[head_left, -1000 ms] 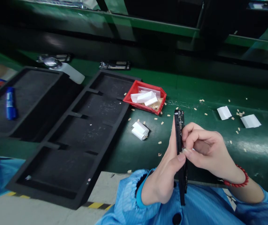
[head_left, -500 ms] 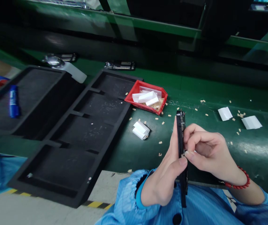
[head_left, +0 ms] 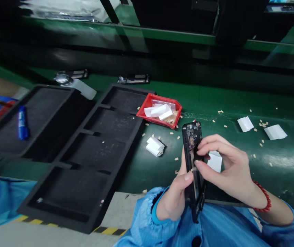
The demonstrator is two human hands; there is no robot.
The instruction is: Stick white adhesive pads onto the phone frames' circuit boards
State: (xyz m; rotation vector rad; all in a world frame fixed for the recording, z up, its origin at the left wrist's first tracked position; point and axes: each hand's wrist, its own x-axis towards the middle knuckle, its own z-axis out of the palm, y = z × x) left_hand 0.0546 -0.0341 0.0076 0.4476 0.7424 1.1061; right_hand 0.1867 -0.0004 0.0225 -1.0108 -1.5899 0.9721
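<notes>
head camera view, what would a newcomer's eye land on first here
The dark phone body, held upright at bottom centre, draws the eye: the left hand grips it while the right hand pinches at its exposed inside. Behind it on the green belt sits a bright red bin of white packets. A long black foam tray fills the left.

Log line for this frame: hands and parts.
left hand: holds phone | right hand: thumb and finger on phone's open face | red bin: behind phone, white slips inside | tray: left
</notes>
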